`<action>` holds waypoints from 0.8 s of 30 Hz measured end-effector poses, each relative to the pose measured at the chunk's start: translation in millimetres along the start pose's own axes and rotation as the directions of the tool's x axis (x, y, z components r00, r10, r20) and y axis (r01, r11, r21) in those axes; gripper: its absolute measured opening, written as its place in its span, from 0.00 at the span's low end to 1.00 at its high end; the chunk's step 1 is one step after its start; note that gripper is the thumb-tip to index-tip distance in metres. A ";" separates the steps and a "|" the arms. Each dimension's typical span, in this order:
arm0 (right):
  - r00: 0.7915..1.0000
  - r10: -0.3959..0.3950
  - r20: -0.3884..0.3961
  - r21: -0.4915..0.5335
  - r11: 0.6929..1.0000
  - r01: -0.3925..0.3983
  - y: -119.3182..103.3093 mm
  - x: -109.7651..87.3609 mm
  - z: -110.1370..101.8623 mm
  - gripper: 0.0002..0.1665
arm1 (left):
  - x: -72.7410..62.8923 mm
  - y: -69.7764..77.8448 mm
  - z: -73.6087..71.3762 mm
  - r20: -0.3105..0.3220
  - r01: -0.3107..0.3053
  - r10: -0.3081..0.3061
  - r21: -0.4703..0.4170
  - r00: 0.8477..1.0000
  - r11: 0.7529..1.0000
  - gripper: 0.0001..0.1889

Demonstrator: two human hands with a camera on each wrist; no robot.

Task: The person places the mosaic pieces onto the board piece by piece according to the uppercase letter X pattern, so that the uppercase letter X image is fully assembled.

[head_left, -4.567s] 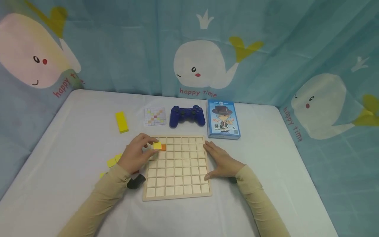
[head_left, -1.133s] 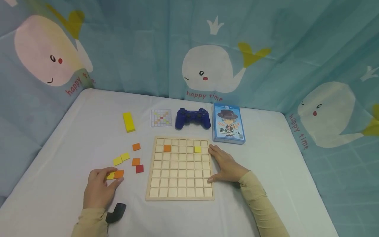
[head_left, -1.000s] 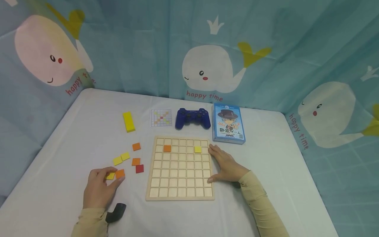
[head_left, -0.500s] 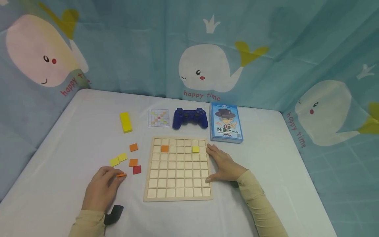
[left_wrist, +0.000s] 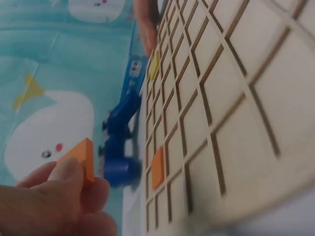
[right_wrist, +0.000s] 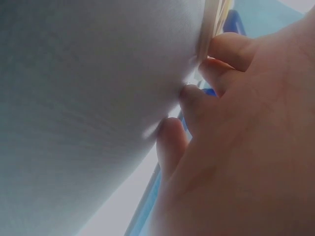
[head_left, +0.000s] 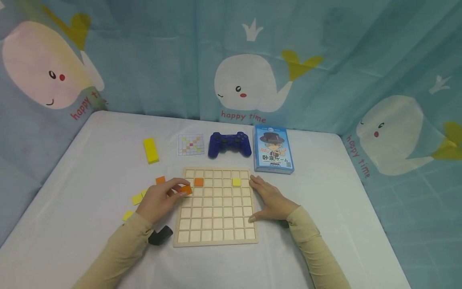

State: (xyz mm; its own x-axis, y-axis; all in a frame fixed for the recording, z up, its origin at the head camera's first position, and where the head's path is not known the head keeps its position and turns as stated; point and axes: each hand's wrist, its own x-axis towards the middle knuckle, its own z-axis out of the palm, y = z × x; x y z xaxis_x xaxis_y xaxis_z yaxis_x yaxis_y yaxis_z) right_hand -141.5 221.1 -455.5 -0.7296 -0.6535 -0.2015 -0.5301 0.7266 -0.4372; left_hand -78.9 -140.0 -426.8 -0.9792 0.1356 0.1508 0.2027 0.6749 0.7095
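My left hand (head_left: 160, 200) pinches an orange square tile (head_left: 186, 189) between thumb and fingers, above the left edge of a wooden grid board (head_left: 216, 244). In the left wrist view the pinched tile (left_wrist: 82, 160) is tilted and apart from the board. Another orange tile (head_left: 199, 182) lies in a cell near the upper left, and a yellow tile (head_left: 236, 182) in the same row at the right. My right hand (head_left: 274, 200) rests along the board's right edge, fingers spread. In the right wrist view its fingertips (right_wrist: 172, 129) touch the table and the board's side.
Loose yellow tiles (head_left: 137, 198) and an orange tile (head_left: 160, 180) lie left of the board, some hidden behind the left hand. Behind it are a yellow stack (head_left: 151, 151), a patterned card (head_left: 190, 145), a blue game controller (head_left: 229, 144) and a blue box (head_left: 273, 149).
The yellow tile went from my left hand into the board's upper right. My left hand then picked up an orange tile at the left and carried it to the board. My right hand stayed.
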 end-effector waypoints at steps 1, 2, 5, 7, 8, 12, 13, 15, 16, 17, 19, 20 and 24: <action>1.000 0.004 0.004 -0.004 1.000 -0.004 -0.1 0.3 0.0 0.73 | 6.2 0.6 4.0 0.038 0.022 -0.021 -0.008 0.999 1.000 0.15; 1.000 0.000 0.002 -0.002 1.000 0.000 -0.3 0.4 -0.1 0.73 | 12.2 0.9 8.3 0.068 0.036 -0.035 -0.008 0.997 0.999 0.15; 1.000 -0.007 0.000 -0.005 1.000 0.007 -0.3 1.1 0.2 0.73 | 26.4 0.8 21.8 0.138 0.068 -0.064 -0.027 0.988 0.997 0.14; 1.000 -0.007 0.002 -0.008 1.000 0.007 0.7 2.0 1.2 0.73 | 32.8 0.5 30.1 0.154 0.055 -0.052 -0.019 0.987 0.998 0.14; 1.000 -0.009 0.001 -0.007 1.000 0.009 0.9 2.2 1.6 0.73 | 35.4 0.3 33.5 0.158 0.044 -0.042 -0.010 0.987 0.999 0.13; 1.000 -0.013 -0.001 -0.006 1.000 0.013 1.3 3.7 3.1 0.73 | 41.2 0.6 43.1 0.151 0.018 -0.022 0.031 0.988 0.999 0.13; 1.000 -0.014 -0.002 -0.003 1.000 0.014 1.3 3.6 3.3 0.73 | 41.9 0.6 44.4 0.145 0.010 -0.015 0.037 0.989 0.999 0.13; 1.000 -0.011 -0.002 -0.002 1.000 0.011 1.5 3.4 3.7 0.74 | 42.5 0.7 46.3 0.134 -0.001 -0.006 0.048 0.991 0.999 0.13; 1.000 -0.008 0.000 -0.005 1.000 0.008 1.7 3.3 3.8 0.74 | 42.7 0.4 47.2 0.130 -0.010 0.003 0.054 0.991 0.999 0.13; 1.000 -0.003 0.002 -0.005 1.000 0.003 1.9 3.1 3.9 0.74 | 42.8 0.6 47.8 0.128 -0.021 0.013 0.058 0.992 0.998 0.13; 1.000 0.005 0.002 -0.007 1.000 -0.005 2.3 2.7 3.7 0.74 | 43.0 0.2 49.2 0.129 -0.045 0.036 0.068 0.991 0.997 0.13; 1.000 0.008 0.003 -0.010 1.000 -0.008 2.5 2.6 3.6 0.74 | 43.1 0.2 49.7 0.132 -0.054 0.044 0.073 0.990 0.996 0.13; 1.000 0.011 0.003 -0.004 1.000 -0.011 2.3 2.3 3.2 0.74 | 43.0 0.9 51.6 0.156 -0.064 0.049 0.096 0.987 0.993 0.12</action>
State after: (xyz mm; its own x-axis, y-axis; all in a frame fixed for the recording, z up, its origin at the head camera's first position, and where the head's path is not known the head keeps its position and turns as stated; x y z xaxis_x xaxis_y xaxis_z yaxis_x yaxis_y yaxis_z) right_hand -143.1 220.5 -459.8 -0.7339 -0.6463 -0.2090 -0.5241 0.7345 -0.4312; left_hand -121.1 -96.2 -455.2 -0.9570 0.2800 0.0762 0.2640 0.7310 0.6292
